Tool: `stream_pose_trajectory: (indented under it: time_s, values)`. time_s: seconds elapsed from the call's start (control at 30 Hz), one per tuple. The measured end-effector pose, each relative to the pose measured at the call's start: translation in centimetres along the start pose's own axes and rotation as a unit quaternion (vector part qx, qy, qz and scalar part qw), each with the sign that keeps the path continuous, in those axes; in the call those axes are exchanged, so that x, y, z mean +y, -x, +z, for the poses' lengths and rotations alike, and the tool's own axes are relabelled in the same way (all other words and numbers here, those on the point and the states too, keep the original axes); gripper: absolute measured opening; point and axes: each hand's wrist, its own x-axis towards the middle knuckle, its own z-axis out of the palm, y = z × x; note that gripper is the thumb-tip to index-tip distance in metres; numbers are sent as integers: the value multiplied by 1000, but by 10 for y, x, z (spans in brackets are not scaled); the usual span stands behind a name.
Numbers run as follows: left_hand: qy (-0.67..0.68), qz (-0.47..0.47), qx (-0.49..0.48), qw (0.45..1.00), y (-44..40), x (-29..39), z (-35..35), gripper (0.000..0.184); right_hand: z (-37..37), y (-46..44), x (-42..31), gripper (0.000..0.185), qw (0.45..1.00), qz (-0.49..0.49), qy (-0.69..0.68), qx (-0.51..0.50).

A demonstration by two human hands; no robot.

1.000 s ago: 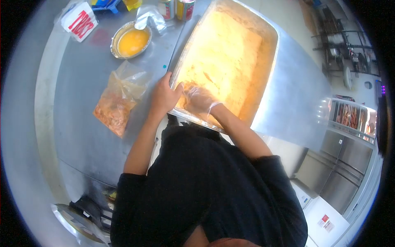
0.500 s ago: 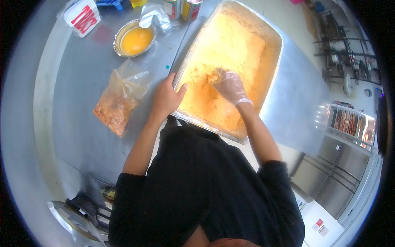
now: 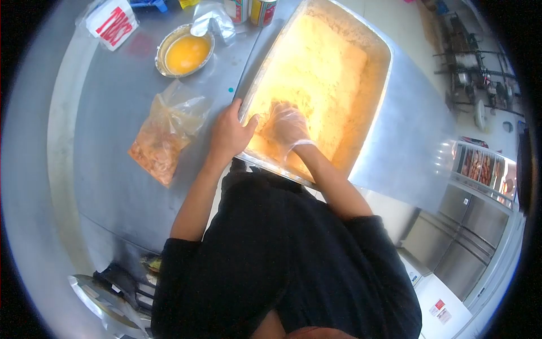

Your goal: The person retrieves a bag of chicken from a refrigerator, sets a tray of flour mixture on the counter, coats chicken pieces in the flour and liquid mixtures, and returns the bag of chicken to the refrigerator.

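while tray [image 3: 377, 70] holds yellow mixture [image 3: 322, 53], right hand [image 3: 289, 125] inside

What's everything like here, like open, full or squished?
Large rectangular metal tray: open, holding yellow food.
Left hand: bare, gripping the tray's edge.
Right hand: in a clear plastic glove, fingers down in the food.
Round silver bowl: uncovered, with yellow liquid inside.
Clear plastic bag: lying down, partly filled with orange pieces.
Silvery wrapper: crumpled.
Two colourful metal cans: upright, tops out of view.
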Motion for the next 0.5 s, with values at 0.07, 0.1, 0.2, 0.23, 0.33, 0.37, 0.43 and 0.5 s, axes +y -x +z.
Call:
stream_pose_trajectory:
  time_s: [0.07, 0.1, 0.2, 0.23, 0.33, 0.37, 0.43, 0.5]
  values:
    - [12, -37, -46, 998, -1, 3, -5, 64, -18, 8, 1, 37, 992, 28, -107, -62]
    - [12, -37, -41, 998, -1, 5, -6, 63, -21, 9, 3, 37, 989, 34, -120, -77]
    - [11, -28, -22, 999, 0, 11, -9, 63, -2, 3, 24, 37, 988, 43, -121, -83]
    - [8, -19, -14, 1000, 0, 12, -9, 64, 5, -1, 34, 36, 989, 44, -114, -81]
    - [5, -10, 2, 1000, 3, 10, -9, 66, -26, -6, 55, 40, 969, 93, -229, -8]
    - [4, -7, 2, 1000, 3, 10, -7, 66, -41, -7, 55, 46, 976, 73, -202, 41]
    - [23, -11, -4, 1000, 1, 1, 1, 63, -67, -2, 50, 52, 984, 38, -165, -57]
    - [28, -11, -12, 999, -1, -2, 2, 62, -94, 6, 49, 70, 966, 12, -185, -181]
